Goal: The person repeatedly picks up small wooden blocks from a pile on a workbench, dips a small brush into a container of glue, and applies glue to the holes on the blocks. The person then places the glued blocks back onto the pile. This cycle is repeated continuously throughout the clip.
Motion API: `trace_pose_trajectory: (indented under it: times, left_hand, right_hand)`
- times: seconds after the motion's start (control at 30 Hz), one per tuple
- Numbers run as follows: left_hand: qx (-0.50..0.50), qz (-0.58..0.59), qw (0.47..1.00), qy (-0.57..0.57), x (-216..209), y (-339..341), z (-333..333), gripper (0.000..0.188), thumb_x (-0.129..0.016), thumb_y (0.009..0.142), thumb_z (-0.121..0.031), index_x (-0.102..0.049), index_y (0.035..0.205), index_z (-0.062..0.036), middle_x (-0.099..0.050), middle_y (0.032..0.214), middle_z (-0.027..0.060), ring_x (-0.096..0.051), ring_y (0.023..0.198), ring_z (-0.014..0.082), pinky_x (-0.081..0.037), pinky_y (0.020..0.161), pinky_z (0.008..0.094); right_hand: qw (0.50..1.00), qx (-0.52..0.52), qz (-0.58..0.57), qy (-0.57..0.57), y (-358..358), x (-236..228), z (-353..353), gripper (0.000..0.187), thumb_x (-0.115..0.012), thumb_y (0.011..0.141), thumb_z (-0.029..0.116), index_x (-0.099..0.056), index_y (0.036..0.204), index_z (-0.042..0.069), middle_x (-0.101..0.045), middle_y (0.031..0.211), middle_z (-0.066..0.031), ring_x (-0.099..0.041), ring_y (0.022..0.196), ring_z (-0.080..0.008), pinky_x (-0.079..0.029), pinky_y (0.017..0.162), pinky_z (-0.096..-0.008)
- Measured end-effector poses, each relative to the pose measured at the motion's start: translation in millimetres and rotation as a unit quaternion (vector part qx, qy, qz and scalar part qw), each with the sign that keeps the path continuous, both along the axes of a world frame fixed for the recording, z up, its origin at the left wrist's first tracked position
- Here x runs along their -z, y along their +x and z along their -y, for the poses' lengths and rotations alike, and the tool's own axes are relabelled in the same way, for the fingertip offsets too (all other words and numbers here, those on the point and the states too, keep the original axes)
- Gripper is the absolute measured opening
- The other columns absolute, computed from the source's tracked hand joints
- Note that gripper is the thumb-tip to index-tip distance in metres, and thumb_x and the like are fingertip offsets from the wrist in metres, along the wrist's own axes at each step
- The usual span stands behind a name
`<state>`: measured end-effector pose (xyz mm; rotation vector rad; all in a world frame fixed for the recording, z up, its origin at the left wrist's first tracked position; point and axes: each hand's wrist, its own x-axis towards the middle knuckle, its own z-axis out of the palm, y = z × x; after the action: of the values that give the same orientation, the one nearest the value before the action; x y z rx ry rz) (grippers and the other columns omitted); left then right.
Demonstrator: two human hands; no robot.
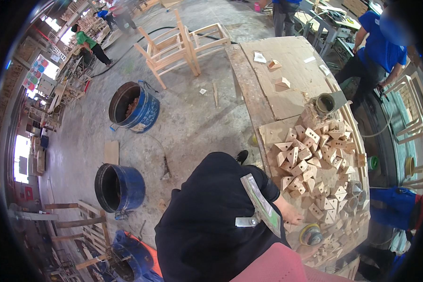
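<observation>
My left hand (292,215) reaches out of a dark sleeve to the near left edge of a heap of wooden blocks (310,162). Its fingers are drawn together beside a pale block; what lies between them is hidden. The blocks are small, mostly wedge-shaped, and many have dark round holes. Just below that hand is a round, yellow-rimmed thing (310,234), its kind unclear. My right hand (309,252) shows as a blurred patch of skin close to it, fingers not readable. A clear badge holder (262,202) hangs over my dark clothing.
The worktable (286,80) carries cardboard, loose blocks and a dark round can (325,103) behind the heap. Two blue drums (148,110) (131,185) stand on the floor at left. Wooden chair frames (174,51) stand farther off. A person in blue (383,47) works across the table.
</observation>
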<state>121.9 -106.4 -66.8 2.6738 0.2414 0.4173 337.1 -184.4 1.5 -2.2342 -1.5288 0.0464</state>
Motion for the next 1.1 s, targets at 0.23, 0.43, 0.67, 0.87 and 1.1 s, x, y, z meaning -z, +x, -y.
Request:
trace_pose_trajectory:
  times: [0.23, 0.43, 0.67, 0.87, 1.1]
  left_hand:
    - [0.023, 0.077, 0.987, -0.139, 9.3, 7.6, 10.7, 0.083, -0.08, 0.059, -0.045, -0.051, 0.12, 0.0024, -0.055, 0.117, 0.0209, -0.054, 0.108, 0.0377, -0.046, 0.09, 0.0439]
    - [-0.043, -0.015, 0.99, -0.137, 1.3, 2.8, 5.5, 0.072, -0.082, 0.062, -0.035, -0.053, 0.118, -0.0007, -0.052, 0.115, 0.0198, -0.054, 0.106, 0.0363, -0.046, 0.09, 0.0431]
    - [-0.017, -0.021, 0.991, -0.132, -4.3, 3.6, -8.8, 0.081, -0.082, 0.062, -0.023, -0.039, 0.128, -0.0042, -0.047, 0.117, 0.0164, -0.05, 0.11, 0.0342, -0.043, 0.094, 0.0407]
    - [-0.015, -0.025, 0.988, -0.15, -6.9, 7.9, -4.9, 0.076, -0.08, 0.065, -0.023, -0.039, 0.127, -0.0046, -0.046, 0.117, 0.0154, -0.049, 0.11, 0.0349, -0.043, 0.095, 0.0406]
    - [-0.035, -0.015, 0.991, -0.127, -5.9, 7.2, -1.9, 0.074, -0.079, 0.066, -0.023, -0.04, 0.126, -0.0027, -0.045, 0.118, 0.0168, -0.049, 0.11, 0.0356, -0.043, 0.094, 0.0412]
  right_hand:
    - [0.997, 0.041, 0.017, -0.065, 15.4, -3.7, 14.1, 0.072, -0.078, 0.076, 0.027, -0.045, 0.135, 0.003, -0.057, 0.125, -0.0182, -0.056, 0.113, -0.0312, -0.045, 0.095, -0.0381]
    - [0.989, 0.001, -0.148, 0.018, -4.1, -29.8, 43.9, 0.057, -0.075, 0.076, 0.021, -0.05, 0.124, 0.003, -0.059, 0.112, -0.0169, -0.058, 0.106, -0.0301, -0.045, 0.091, -0.0386]
    - [0.984, 0.032, -0.15, -0.094, -36.3, -34.8, 66.7, 0.055, -0.071, 0.08, 0.035, -0.048, 0.126, 0.016, -0.059, 0.107, -0.0215, -0.06, 0.098, -0.039, -0.049, 0.083, -0.044]
    - [0.979, 0.045, -0.171, -0.104, -36.2, -21.6, 58.3, 0.055, -0.069, 0.08, 0.039, -0.048, 0.125, 0.016, -0.059, 0.106, -0.0237, -0.061, 0.095, -0.043, -0.05, 0.081, -0.0475]
    - [0.98, 0.034, -0.173, -0.094, -31.8, -16.2, 55.2, 0.055, -0.07, 0.08, 0.036, -0.047, 0.126, 0.017, -0.057, 0.107, -0.0237, -0.06, 0.097, -0.0422, -0.049, 0.082, -0.0459]
